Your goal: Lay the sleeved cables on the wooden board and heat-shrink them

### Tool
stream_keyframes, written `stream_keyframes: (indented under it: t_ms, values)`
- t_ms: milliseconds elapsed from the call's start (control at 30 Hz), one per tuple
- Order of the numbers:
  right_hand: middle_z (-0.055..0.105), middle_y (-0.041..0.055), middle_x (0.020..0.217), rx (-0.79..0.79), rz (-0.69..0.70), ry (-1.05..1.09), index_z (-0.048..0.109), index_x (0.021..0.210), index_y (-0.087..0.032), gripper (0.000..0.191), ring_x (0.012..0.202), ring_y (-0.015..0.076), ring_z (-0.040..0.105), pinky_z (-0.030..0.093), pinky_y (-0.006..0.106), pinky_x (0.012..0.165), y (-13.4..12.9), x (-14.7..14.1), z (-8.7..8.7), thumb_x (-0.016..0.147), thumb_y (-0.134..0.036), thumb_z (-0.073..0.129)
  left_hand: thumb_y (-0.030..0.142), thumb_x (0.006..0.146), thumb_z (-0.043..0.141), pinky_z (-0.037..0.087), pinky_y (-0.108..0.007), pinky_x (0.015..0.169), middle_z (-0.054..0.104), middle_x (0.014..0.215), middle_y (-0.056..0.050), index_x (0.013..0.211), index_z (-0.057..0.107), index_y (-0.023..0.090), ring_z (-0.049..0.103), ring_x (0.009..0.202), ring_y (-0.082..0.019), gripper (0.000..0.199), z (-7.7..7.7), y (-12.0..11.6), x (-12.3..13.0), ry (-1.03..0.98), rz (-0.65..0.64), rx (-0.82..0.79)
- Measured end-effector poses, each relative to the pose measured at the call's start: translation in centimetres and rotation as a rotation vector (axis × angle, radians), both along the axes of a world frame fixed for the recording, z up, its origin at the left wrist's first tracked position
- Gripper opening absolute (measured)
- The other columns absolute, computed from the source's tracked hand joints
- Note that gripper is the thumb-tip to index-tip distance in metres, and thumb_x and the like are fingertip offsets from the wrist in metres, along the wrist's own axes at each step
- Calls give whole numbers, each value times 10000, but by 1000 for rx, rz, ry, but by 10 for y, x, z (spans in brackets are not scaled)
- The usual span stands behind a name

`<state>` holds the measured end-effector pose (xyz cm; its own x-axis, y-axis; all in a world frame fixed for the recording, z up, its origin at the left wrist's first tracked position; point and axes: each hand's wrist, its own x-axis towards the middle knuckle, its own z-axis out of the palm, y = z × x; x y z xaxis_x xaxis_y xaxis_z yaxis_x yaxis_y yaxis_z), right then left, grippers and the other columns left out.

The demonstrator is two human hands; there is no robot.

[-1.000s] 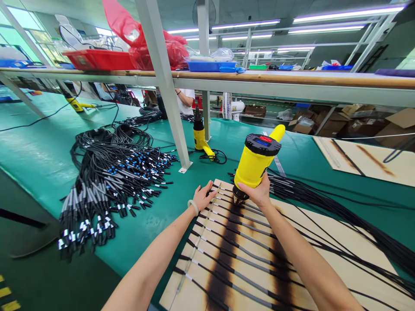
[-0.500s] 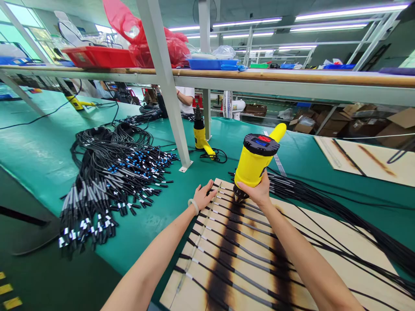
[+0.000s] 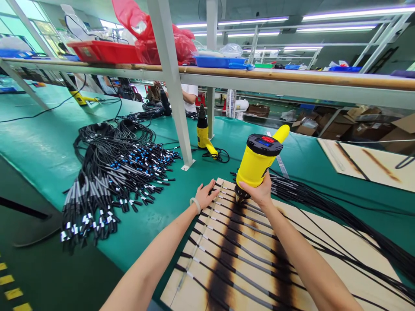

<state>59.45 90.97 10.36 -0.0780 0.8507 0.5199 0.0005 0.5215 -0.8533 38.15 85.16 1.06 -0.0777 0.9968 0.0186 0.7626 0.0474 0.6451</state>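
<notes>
My right hand point(image 3: 259, 192) is wrapped round a yellow and black heat gun point(image 3: 254, 166), its nozzle pointing down close above the cables near the board's far end. My left hand point(image 3: 207, 195) rests with fingers apart on the far left edge of the wooden board point(image 3: 175, 287), over the cable ends and a thin clear strip point(image 3: 194, 252). Several black cables point(image 3: 246, 255) with grey sleeve sections lie side by side across the board. Two dark scorched bands run beneath them. Whether the nozzle touches a cable, I cannot tell.
A large bundle of black cables point(image 3: 110, 172) lies on the green table point(image 3: 145, 233) at left. A second heat gun point(image 3: 204, 136) stands by the shelf post point(image 3: 177, 99). More cables point(image 3: 324, 207) stretch to the right, and another scorched board point(image 3: 382, 168) lies beyond. A person point(image 3: 189, 96) is behind.
The whole view has shifted slightly, so things sit a little further right. The heat gun and both hands keep nearly the same place over the board.
</notes>
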Motion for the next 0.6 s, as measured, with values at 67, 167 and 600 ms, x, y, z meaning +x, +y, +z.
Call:
stream_keyframes:
  t_ms: [67,167,600]
  values:
    - [656,56,949,3,-14,-12,491,1007,-208,672,829,232,649,542,379,744,0,0,0,469,-390,850,485,917,315,122,-484,1177,401,1479,-25,1482,228,247,339,1385,-191,620,1,0,0,-4,-4,-1]
    - [656,54,946,12,-3,-26,491,1005,-210,663,832,232,647,541,377,743,-1,1,0,475,-387,850,500,915,313,117,-480,1178,392,1484,-24,1481,234,254,332,1389,-192,622,0,0,0,-1,0,-2]
    - [665,49,910,-6,4,-3,493,994,-204,659,804,226,654,542,367,718,-2,2,3,473,-415,838,518,909,295,103,-479,1179,381,1494,-31,1477,236,234,332,1388,-194,638,4,-2,2,-14,4,-21]
